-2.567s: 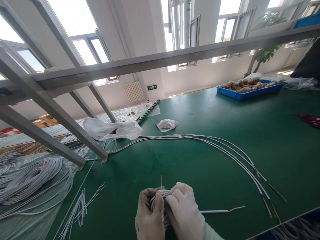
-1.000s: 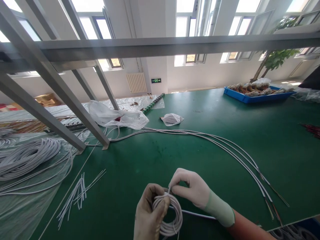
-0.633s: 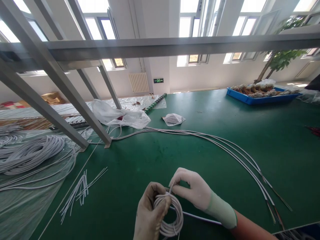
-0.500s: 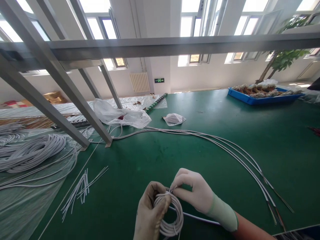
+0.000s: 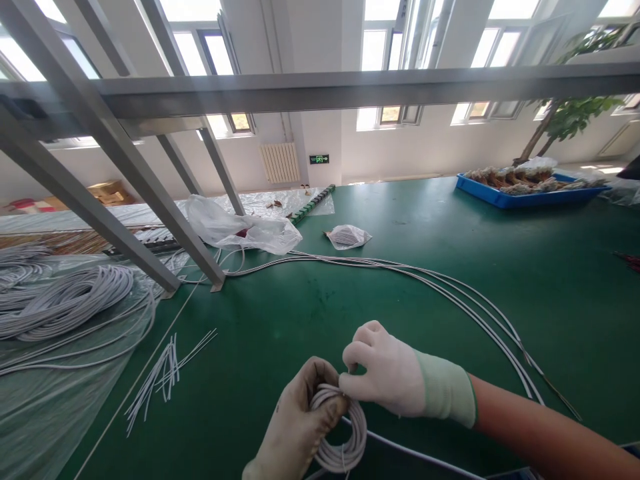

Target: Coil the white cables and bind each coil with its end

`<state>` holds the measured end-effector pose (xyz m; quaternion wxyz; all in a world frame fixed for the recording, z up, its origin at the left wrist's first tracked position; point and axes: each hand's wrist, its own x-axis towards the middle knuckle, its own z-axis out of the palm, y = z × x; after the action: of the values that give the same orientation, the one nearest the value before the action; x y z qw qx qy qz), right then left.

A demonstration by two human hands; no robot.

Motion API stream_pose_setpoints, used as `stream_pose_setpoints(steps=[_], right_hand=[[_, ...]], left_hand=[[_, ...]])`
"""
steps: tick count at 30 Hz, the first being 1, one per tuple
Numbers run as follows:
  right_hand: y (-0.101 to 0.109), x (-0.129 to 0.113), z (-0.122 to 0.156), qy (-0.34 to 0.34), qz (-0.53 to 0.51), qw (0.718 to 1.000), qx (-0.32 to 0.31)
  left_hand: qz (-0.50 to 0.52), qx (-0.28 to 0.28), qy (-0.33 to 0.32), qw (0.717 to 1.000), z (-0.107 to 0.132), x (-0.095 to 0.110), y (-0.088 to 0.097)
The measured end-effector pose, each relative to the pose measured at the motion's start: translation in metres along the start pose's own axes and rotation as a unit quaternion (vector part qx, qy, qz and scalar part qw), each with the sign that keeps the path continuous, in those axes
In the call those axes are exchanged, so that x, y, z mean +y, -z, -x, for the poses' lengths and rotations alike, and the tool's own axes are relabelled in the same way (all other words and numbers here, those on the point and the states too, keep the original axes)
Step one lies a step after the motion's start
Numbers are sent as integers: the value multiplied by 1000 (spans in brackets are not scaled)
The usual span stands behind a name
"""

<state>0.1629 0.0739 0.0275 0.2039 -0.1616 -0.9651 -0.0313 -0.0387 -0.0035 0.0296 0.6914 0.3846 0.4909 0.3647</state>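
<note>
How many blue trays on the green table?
1. The blue tray sits at the table's far right, heaped with brownish parts. More could lie outside the frame.

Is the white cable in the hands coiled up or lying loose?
Coiled: the white cable forms a tight ring of loops, gripped by the left hand, with the right hand pinching its top.

White walls (image 5: 440, 143) with tall bright windows (image 5: 377, 40); a radiator (image 5: 281, 162) below; grey metal frame (image 5: 320, 90) over the green table (image 5: 425, 227).
</note>
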Motion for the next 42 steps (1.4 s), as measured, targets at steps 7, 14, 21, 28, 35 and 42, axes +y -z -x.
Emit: stream_pose_setpoints(steps=[7, 14, 21, 28, 35, 42], right_hand=[[19, 2, -10, 19, -41, 996, -70], [31, 0, -11, 5, -64, 990, -123], [23, 0, -6, -137, -180, 966, -121], [9, -1, -8, -454, -387, 775, -207], [38, 1, -2, -409, -449, 791, -79], [60, 19, 5, -350, -410, 838, 87]], left_hand=[[-26, -23, -8, 999, 2, 13, 0], [-59, -24, -14, 998, -1, 12, -7], [-235, 51, 4, 971, -6, 10, -12], [-681, 77, -339, 644, -8, -12, -28], [-256, 179, -108, 944, 5, 14, -26], [-188, 164, 6, 968, 3, 28, -24]])
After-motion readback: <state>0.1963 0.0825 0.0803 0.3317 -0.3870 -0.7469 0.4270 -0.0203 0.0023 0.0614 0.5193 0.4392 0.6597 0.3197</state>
